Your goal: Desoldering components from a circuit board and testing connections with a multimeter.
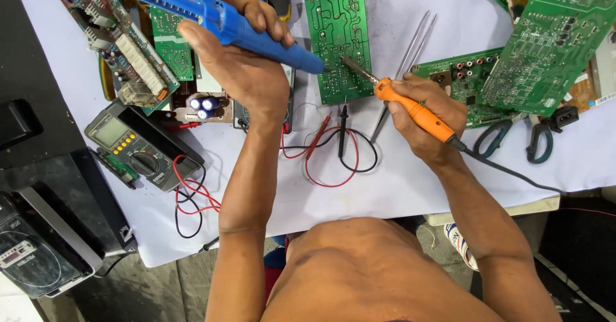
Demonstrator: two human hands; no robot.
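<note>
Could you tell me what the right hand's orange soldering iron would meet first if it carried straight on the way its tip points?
The right hand aims the orange-handled soldering iron up-left; its metal tip already seems to reach the upright green rectangular circuit board, beside the blue plastic desoldering pump's nozzle. Whether it touches is unclear.

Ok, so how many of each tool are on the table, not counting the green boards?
Blue solder sucker: 1
Orange soldering iron: 1
Tweezers: 1
Scissors: 1
Multimeter: 1
Total: 5
</note>
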